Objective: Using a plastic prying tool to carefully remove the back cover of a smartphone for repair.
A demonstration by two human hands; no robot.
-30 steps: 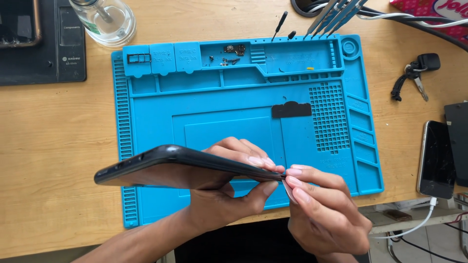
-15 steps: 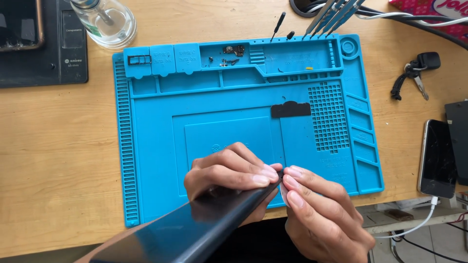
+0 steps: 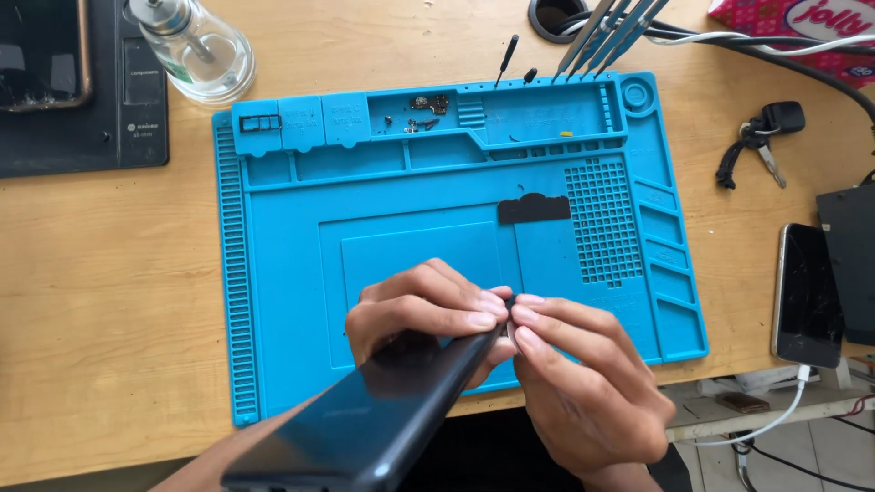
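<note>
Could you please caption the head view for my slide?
Two hands, left hand and right hand, pinch a dark phone over a blue repair mat.

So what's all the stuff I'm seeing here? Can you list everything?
Work mat: one, bright blue, middle of the wooden desk.
Dark phone: one, black, held tilted over the mat's near edge.
Flat black part: one, on the mat's centre.
Small loose parts: a few, dark, in a top tray of the mat.
Tweezers: several, metallic, top edge.
Glass bottle: one, clear, top left.
Keys: one bunch, black, right.
Second phone: one, black, far right, white cable plugged in.
Left hand: grips the dark phone.
Right hand: fingertips pinched at the phone's top end.
</note>
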